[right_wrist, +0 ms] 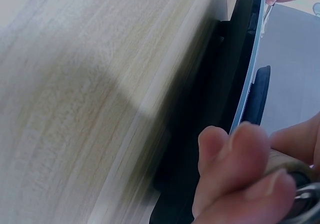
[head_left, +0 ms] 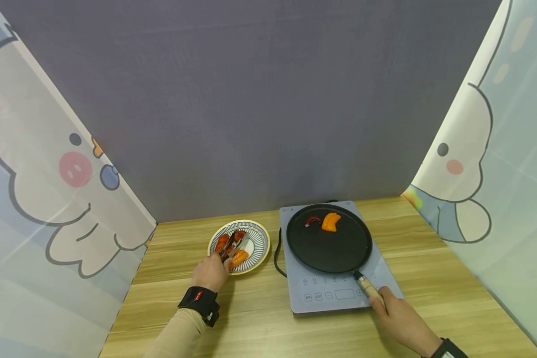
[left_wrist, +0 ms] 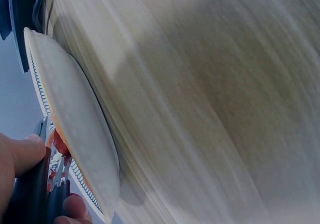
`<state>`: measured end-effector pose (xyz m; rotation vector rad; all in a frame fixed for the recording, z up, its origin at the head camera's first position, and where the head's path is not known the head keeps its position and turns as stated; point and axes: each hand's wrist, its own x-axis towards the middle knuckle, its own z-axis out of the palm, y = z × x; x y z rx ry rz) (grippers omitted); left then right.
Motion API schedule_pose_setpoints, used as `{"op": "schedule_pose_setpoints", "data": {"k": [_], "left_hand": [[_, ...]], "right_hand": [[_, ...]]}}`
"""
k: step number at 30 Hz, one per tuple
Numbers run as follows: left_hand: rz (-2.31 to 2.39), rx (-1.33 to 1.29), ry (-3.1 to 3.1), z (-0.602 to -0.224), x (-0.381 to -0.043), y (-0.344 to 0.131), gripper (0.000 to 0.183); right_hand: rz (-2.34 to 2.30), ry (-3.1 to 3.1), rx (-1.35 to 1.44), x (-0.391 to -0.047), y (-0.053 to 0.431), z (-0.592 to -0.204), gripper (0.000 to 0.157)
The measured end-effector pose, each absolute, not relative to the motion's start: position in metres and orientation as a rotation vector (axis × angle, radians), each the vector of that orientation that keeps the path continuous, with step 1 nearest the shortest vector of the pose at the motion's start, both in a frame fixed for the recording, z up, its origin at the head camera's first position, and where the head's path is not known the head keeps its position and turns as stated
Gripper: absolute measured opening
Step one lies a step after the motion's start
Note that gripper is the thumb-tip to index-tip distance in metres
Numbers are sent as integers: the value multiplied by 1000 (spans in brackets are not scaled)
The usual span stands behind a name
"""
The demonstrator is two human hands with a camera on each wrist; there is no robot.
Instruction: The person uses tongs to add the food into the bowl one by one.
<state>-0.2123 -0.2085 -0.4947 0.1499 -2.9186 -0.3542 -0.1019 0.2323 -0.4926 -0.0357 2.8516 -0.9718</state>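
My left hand (head_left: 211,273) grips black-handled metal tongs (left_wrist: 32,189). Their metal ends reach over a patterned plate (head_left: 262,247), down among reddish food pieces (head_left: 222,242) and an orange piece (head_left: 239,258). Whether the tongs pinch any piece cannot be made out. My right hand (head_left: 400,318) has its fingers curled round the wooden handle (head_left: 368,287) of a flat black frying pan (head_left: 328,248). Toward the far side of the pan lie a small dark red curved piece (head_left: 312,220) and an orange piece (head_left: 330,222).
Beneath the pan is a grey induction cooktop (head_left: 302,298) with a control panel along its near side. Its black cord (head_left: 276,256) loops between cooktop and plate. A grey panel (head_left: 268,109) stands behind the wooden table (head_left: 255,323), with cartoon-printed sheets at both sides.
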Motion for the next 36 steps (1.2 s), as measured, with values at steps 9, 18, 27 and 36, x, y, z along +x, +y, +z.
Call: {"op": "schedule_pose_setpoints", "data": {"k": [9,18,27,36], "left_hand": [[-363,154,-2940,-492,-211,-209,45],[-341,90,-2880,-484,-207,-200,43],[-376,19,-2858,-477,-205,-186,43],[-412,-64,-2823,-466,-200,-169,49]], "right_hand": [[-970,2852,-36,-102,232,-493,30],[-940,2897,-50,-103,232,-492,21],[-935,2907,-58,-103,233,-495,23],[-946,2890,-50,-103,233,-495,26]]}}
